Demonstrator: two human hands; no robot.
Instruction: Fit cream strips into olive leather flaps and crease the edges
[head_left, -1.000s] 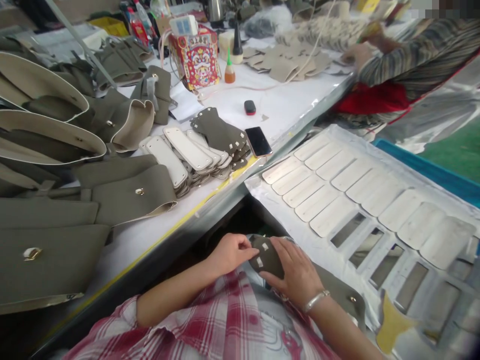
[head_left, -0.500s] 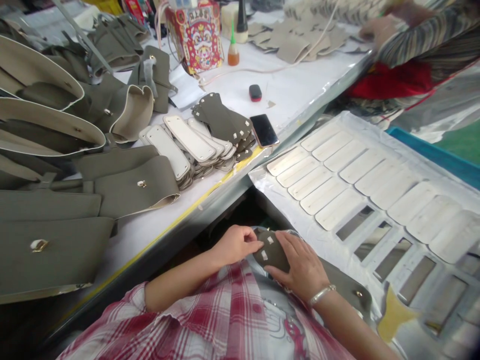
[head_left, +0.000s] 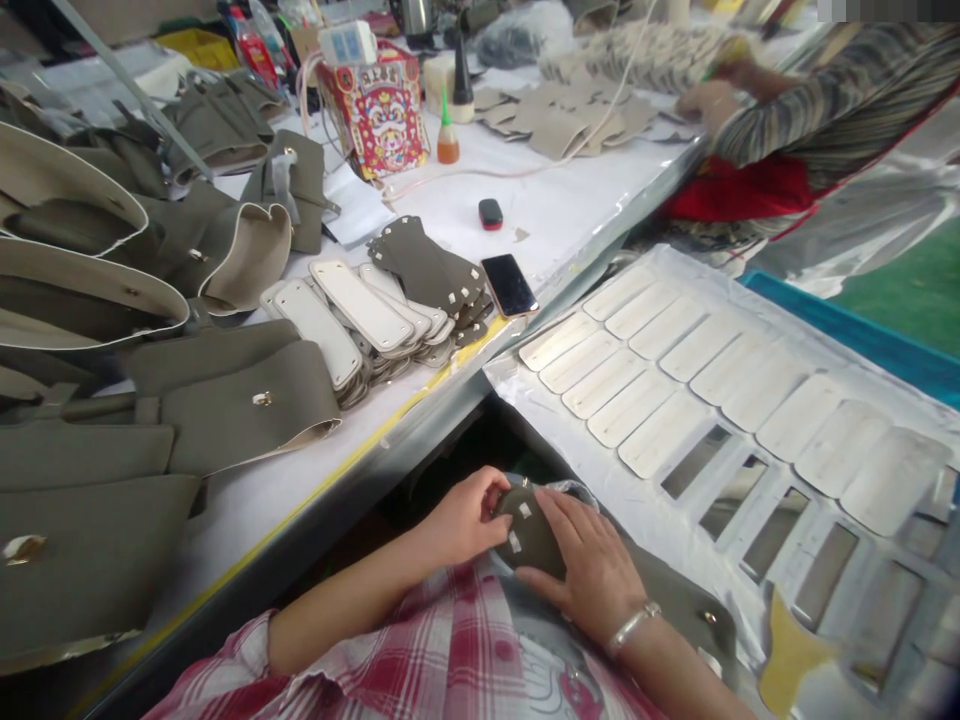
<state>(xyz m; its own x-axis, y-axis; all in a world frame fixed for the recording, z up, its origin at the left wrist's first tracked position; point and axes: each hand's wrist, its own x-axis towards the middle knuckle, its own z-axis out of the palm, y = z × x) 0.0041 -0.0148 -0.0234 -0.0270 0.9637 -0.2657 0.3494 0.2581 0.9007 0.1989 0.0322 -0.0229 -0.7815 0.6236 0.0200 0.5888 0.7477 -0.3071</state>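
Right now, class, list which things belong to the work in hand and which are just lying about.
In the work: left hand, right hand, olive leather piece, matching stacked pieces.
Lying about: phone, glue bottle, patterned red box.

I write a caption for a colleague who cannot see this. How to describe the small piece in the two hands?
Find the long white table, then look below its near edge, where the left hand and right hand meet over a plaid shirt. They hold a rounded olive-green piece with small white squares; unlike the similar stack beside the phone, it is single.
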